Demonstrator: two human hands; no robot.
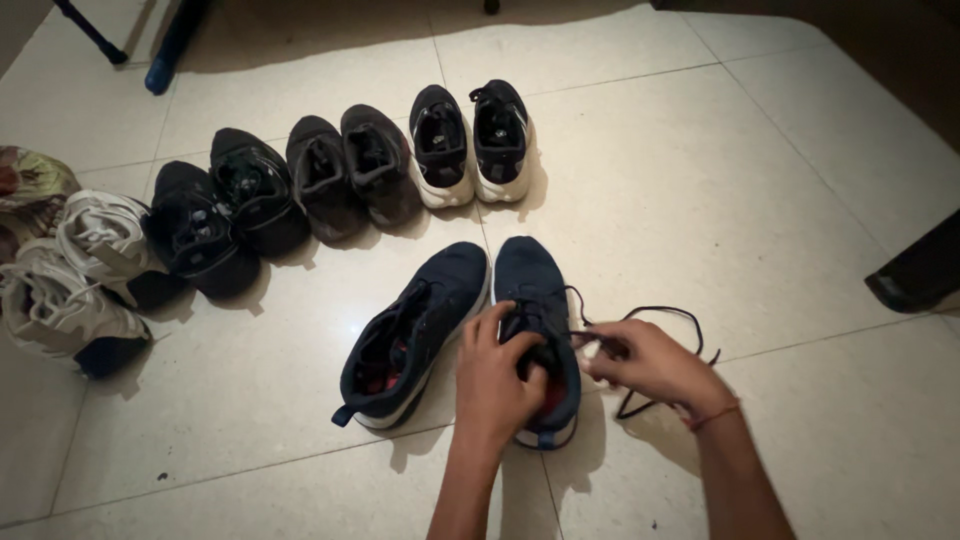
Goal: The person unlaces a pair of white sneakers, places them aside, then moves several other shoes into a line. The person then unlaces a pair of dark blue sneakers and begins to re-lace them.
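Two hands meet over the right navy sneaker, whose long axis runs straight away from them on the floor: the left hand clamps its tongue, while the right hand pinches the black lace drawn out sideways.

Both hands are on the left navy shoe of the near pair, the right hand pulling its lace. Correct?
Not quite. The head view shows both hands on the right navy shoe: left hand steadies it, right hand pulls the lace.
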